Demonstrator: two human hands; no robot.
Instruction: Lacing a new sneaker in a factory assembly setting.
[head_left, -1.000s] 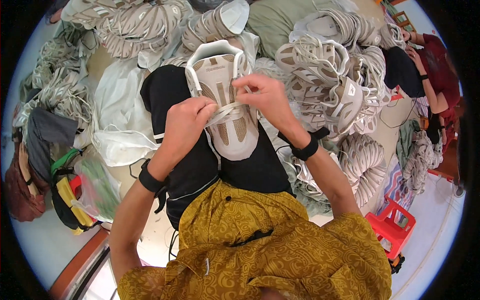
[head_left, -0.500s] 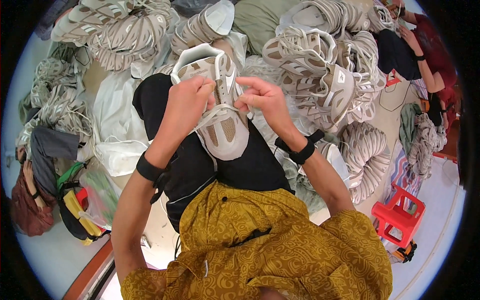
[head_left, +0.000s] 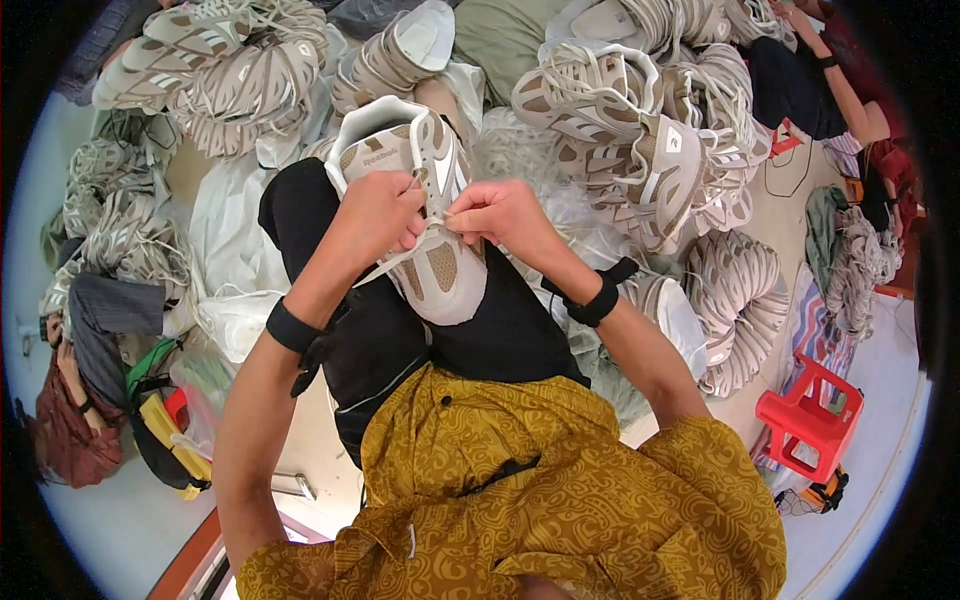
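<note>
A beige and white sneaker [head_left: 440, 287] rests across my black-clad thighs, its toe toward me and its opening away. A pale shoelace [head_left: 392, 262] crosses its lower eyelets, with a loose length trailing left below my left hand. My left hand [head_left: 378, 222] is closed over the left side of the tongue, fingers curled on the lace; their exact grip is partly hidden. From the right, my right hand [head_left: 508, 222] pinches the lace between thumb and forefinger near the eyelets. The fingertips of both hands are only a small distance apart. Each wrist wears a black band.
Bundled sneakers lie at far left [head_left: 245, 85] and far right [head_left: 650, 150], with a curved stack [head_left: 735, 300] nearer right. White plastic sheeting [head_left: 235, 250] spreads left of my legs. A red stool [head_left: 812, 415] stands right. Other people's arms [head_left: 840, 85] show at the edges.
My right hand has moved left and slightly down toward the lace, and its spread fingers have drawn together. My left hand has dropped a little, staying closed. The sneaker has shifted slightly left.
</note>
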